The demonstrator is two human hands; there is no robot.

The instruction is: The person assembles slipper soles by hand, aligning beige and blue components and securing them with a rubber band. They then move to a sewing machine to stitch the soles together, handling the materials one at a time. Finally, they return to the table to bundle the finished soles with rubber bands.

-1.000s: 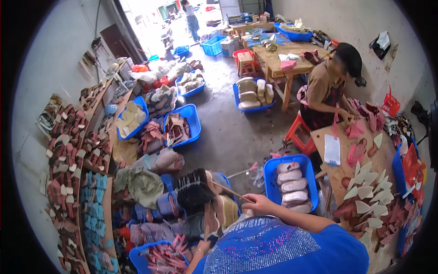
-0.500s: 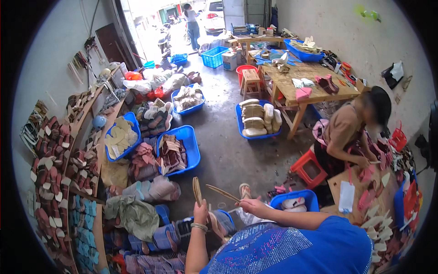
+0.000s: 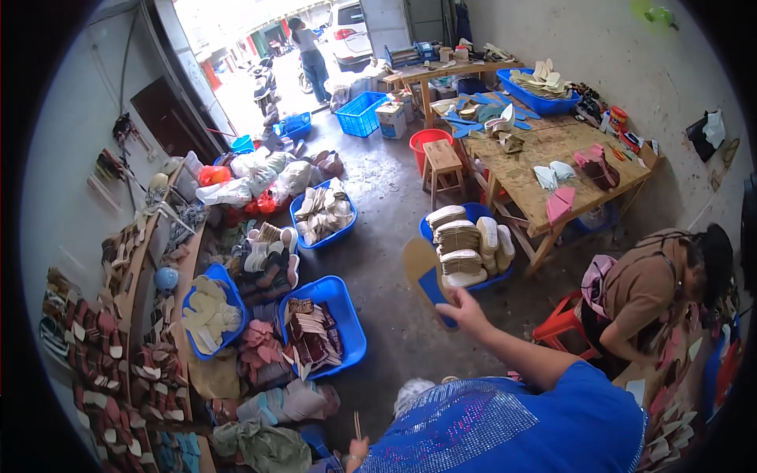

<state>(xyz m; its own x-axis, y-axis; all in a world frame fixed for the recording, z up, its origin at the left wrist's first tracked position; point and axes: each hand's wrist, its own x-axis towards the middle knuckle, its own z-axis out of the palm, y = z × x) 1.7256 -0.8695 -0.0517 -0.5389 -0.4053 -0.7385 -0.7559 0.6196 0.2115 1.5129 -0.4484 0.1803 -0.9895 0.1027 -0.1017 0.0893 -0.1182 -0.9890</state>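
Bright light comes in through a big doorway [image 3: 236,47] at the back, and a white car [image 3: 348,33] stands outside. The gray floor [image 3: 390,303] shines near there. The right wall [image 3: 568,39] is pale. A green thing [image 3: 661,16] is up high on it, but it is hard to tell what. The left wall [image 3: 87,201] has a brown door [image 3: 164,118], and shelves [image 3: 132,296] run along that side. A big wood table [image 3: 514,172] stands near the right wall, with a bench [image 3: 449,73] behind it. A wood stool [image 3: 444,158] is beside the table. A red stool [image 3: 554,327] is nearer.
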